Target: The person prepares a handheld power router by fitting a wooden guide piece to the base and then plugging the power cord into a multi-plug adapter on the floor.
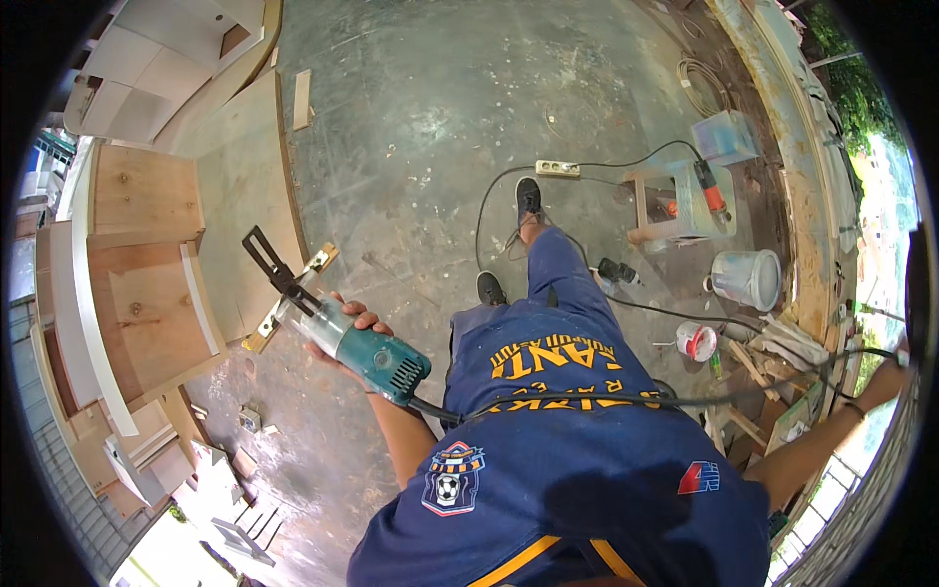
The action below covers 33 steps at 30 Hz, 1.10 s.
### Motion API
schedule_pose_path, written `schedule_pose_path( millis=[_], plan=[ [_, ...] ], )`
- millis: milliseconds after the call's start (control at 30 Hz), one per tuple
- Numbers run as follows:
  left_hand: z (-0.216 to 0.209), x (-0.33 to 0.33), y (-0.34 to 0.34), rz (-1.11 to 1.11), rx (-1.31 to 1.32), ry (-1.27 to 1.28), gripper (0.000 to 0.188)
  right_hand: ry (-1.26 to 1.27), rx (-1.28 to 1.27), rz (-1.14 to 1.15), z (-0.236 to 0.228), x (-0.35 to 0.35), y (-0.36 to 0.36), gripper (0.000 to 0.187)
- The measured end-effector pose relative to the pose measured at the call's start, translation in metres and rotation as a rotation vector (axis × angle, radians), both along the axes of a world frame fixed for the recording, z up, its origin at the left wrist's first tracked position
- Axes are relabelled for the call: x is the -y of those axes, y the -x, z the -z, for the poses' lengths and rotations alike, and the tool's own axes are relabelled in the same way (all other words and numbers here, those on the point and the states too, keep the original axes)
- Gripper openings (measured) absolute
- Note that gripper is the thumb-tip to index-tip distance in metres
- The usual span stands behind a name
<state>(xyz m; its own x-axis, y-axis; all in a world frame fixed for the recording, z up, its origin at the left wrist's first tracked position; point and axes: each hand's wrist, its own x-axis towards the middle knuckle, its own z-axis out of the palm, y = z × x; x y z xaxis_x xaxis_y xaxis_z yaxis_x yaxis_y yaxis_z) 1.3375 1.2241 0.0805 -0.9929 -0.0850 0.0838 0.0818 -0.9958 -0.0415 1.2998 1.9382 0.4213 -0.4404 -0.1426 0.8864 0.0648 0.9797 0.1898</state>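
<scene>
My left hand (pixel 354 325) is wrapped round a teal trim router (pixel 391 367) with a clear housing. A black slotted metal guide (pixel 269 256) sticks out from its front end, and a light wooden strip with metal fittings (pixel 262 331) shows beside and behind that end. From the tool's rear, a black power cord (pixel 548 399) runs across the front of my shirt to the right. My right hand (pixel 898 364) is far out at the right rim, closed where the cord reaches it; its fingers are partly lost in glare.
Wooden cabinet parts (pixel 147 293) line the left. On the floor ahead lies a white power strip (pixel 558 168). To the right are an orange grinder (pixel 711 191) on a small stand, a black drill (pixel 618 271), a white bucket (pixel 748 279), a paint tub (pixel 696 341) and wood scraps (pixel 773 377).
</scene>
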Motion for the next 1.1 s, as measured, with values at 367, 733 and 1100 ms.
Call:
schedule_pose_path(
  millis=[367, 733, 1100],
  plan=[
    [0.049, -0.051, 0.095, -0.068, 0.212, 0.034, 0.085, 0.611, 2.55, 0.474, 0.479, 0.023, 0.036, 0.029],
    [0.172, -0.176, 0.18, 0.023, 0.599, -0.051, 0.089, 0.776, 2.016, -0.462, 0.769, 0.199, 0.339, 0.025],
    [0.418, -0.199, 0.164, 0.152, 0.935, -0.286, 0.092, 0.631, 2.458, -0.039, 1.081, 0.377, 0.246, 0.051]
  ],
)
